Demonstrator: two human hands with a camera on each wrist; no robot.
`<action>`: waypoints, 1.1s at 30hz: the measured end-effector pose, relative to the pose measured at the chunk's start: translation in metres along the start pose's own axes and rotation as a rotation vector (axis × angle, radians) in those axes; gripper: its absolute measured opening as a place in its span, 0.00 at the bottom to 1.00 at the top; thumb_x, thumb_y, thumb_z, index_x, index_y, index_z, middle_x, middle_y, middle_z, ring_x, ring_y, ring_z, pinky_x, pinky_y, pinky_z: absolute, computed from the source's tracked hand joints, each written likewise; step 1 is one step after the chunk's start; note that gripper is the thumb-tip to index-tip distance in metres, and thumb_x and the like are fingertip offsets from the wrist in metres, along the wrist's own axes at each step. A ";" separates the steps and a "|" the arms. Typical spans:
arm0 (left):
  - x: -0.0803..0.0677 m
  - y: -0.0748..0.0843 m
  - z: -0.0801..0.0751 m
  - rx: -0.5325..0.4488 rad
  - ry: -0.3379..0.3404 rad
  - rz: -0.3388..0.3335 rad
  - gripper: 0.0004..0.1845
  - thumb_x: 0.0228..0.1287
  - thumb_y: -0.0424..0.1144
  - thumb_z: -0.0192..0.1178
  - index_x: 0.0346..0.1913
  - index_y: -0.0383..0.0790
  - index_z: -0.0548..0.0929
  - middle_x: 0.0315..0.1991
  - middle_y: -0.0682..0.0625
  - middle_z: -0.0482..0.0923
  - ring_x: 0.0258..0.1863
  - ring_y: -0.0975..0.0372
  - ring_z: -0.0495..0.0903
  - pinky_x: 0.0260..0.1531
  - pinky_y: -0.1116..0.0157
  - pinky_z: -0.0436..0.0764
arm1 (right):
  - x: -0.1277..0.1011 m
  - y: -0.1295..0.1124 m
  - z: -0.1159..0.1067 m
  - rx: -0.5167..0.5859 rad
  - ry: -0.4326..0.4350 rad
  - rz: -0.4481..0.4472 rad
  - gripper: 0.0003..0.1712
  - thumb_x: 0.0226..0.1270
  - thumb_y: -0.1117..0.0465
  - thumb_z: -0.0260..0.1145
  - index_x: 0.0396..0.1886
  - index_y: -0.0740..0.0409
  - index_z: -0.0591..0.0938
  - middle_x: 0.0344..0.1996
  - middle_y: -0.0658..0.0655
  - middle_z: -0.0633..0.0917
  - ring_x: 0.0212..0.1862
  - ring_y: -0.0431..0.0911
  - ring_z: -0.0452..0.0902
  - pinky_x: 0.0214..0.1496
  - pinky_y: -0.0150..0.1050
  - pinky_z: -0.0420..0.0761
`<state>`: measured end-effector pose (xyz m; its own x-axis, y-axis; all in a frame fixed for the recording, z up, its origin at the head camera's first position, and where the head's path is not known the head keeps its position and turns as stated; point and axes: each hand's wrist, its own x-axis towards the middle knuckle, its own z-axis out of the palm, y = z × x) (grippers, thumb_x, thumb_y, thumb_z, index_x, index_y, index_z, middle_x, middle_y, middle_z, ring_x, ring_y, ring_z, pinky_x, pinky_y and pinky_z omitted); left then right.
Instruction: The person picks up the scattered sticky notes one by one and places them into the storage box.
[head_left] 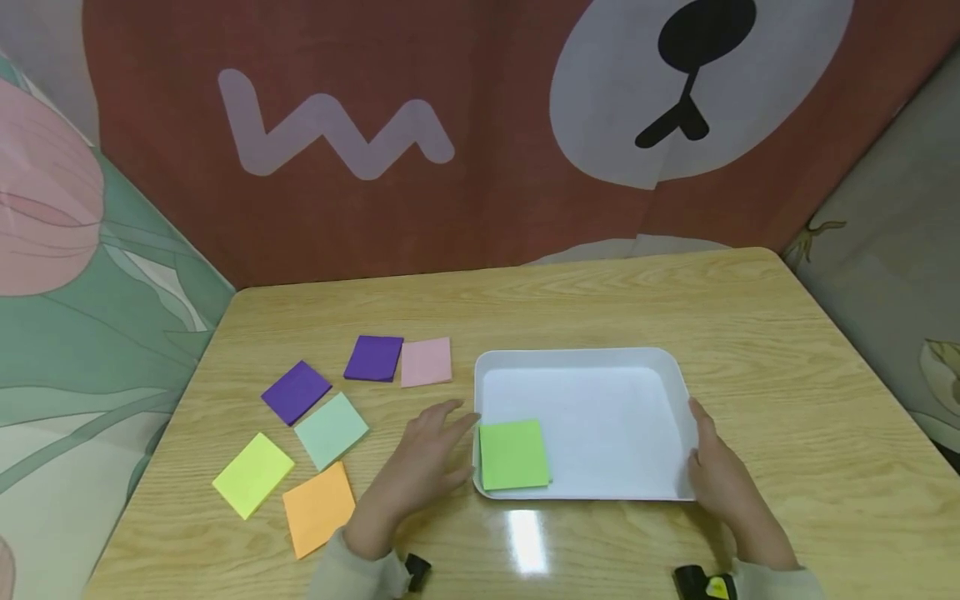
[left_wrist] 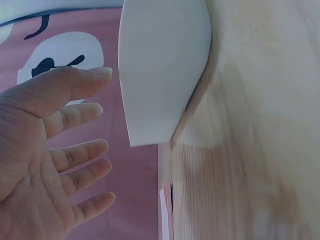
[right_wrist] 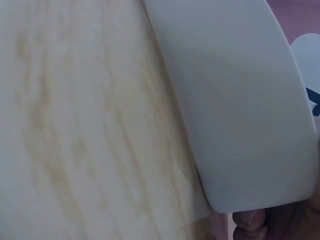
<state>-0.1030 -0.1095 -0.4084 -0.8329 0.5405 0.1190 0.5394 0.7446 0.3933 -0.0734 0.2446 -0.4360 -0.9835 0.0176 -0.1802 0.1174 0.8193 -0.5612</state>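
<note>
A white tray (head_left: 577, 354) sits on the wooden table (head_left: 787, 375), with a green sticky-note pad (head_left: 513, 454) lying in its front left corner. My left hand (head_left: 435, 442) hovers just left of the tray with its fingers spread and straight, holding nothing. The left wrist view shows that open palm (left_wrist: 55, 150) beside the tray's outer wall (left_wrist: 160, 65). My right hand (head_left: 716, 467) lies against the tray's right wall, fingers stretched along it. In the right wrist view the tray wall (right_wrist: 235, 100) fills the frame, with one fingertip (right_wrist: 249, 220) below its corner.
Several pads lie left of the tray: two purple (head_left: 373, 358) (head_left: 296, 392), pink (head_left: 426, 362), mint (head_left: 331, 430), yellow-green (head_left: 252, 475), and orange (head_left: 318, 507) near the front edge. Printed cloth walls enclose the table at the back and both sides.
</note>
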 end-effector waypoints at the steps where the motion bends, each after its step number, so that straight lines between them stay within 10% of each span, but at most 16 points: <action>1: -0.001 -0.001 0.000 0.003 0.009 -0.004 0.32 0.44 0.42 0.65 0.56 0.41 0.70 0.57 0.40 0.61 0.56 0.50 0.59 0.50 0.51 0.60 | 0.000 0.000 0.000 0.000 0.001 -0.004 0.34 0.61 0.73 0.37 0.64 0.66 0.33 0.53 0.82 0.56 0.53 0.71 0.54 0.49 0.60 0.59; 33: -0.031 -0.020 -0.009 0.000 0.056 -0.139 0.31 0.43 0.42 0.66 0.55 0.41 0.70 0.56 0.40 0.62 0.56 0.48 0.59 0.49 0.48 0.59 | 0.001 0.002 0.000 -0.001 -0.015 -0.017 0.34 0.62 0.73 0.35 0.63 0.66 0.31 0.52 0.83 0.56 0.53 0.72 0.54 0.48 0.61 0.60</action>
<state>-0.0896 -0.1446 -0.4122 -0.9051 0.4096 0.1143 0.4185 0.8105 0.4098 -0.0745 0.2461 -0.4376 -0.9832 -0.0050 -0.1824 0.1003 0.8201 -0.5633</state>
